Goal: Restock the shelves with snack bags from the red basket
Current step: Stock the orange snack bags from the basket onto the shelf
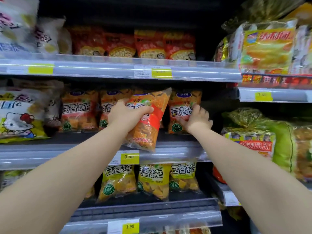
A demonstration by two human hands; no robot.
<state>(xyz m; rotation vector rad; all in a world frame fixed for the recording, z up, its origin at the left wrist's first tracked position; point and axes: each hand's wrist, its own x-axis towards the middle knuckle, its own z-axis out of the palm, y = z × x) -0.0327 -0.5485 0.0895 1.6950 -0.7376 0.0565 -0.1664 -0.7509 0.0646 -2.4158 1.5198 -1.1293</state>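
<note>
Fingers of my left grip (pixel 129 114) curl tight round an orange snack bag (pixel 148 129), held tilted in front of the middle shelf (pixel 50 156) with its bottom corner hanging over the shelf's front rail. My right grip (pixel 195 119) clamps the right edge of the end bag (pixel 180 110), which stands in the shelf's orange row.

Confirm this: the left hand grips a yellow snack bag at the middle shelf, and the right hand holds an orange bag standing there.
One error: the head view shows the left hand gripping an orange snack bag, not yellow; yellow bags stand one shelf below. The right hand does hold the standing orange bag on the middle shelf.
</note>
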